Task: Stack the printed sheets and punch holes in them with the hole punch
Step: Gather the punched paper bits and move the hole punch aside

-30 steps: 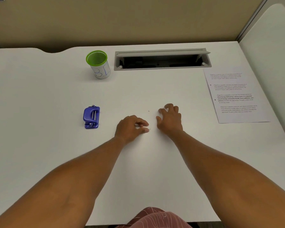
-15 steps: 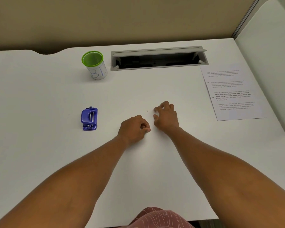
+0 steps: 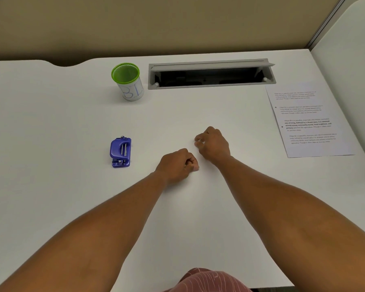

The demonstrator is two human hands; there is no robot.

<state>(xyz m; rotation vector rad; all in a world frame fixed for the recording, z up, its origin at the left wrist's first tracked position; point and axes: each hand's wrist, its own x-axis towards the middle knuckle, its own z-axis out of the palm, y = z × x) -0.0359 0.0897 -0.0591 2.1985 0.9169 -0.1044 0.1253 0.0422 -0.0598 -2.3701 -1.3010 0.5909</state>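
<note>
**Two curled hands at mid-desk, paper and punch off to the sides**

Both forearms reach up the white desk (image 3: pixel 51 114) from the near edge, and the hands meet near its centre. The left hand (image 3: pixel 176 164) is curled into a loose fist, knuckles up, thumb pressed against the side of the forefinger; nothing shows between them, so I cannot tell whether it pinches anything. The right hand (image 3: pixel 214 144) sits just beyond it, toward one o'clock, with its fingers (image 3: pixel 198 141) bent under and their tips at the desk surface. It looks empty, though the palm is hidden. The two hands are near each other but apart.

The hole punch (image 3: pixel 121 152), blue-purple plastic, lies at nine o'clock from the left hand, well apart from it, flat on the desk with its handle side up. The printed sheets (image 3: pixel 308 119) lie at two o'clock from the right hand, near the desk's right edge, face up and slightly skewed; whether there is one sheet or several I cannot tell.

At eleven o'clock stands a white cup (image 3: pixel 129 82) with a green rim and blue markings, upright. Just beside it, toward twelve o'clock, a grey cable slot (image 3: pixel 211 73) is set into the desk with its flap open. A reddish patterned garment (image 3: pixel 209 281) shows at the bottom edge.
</note>
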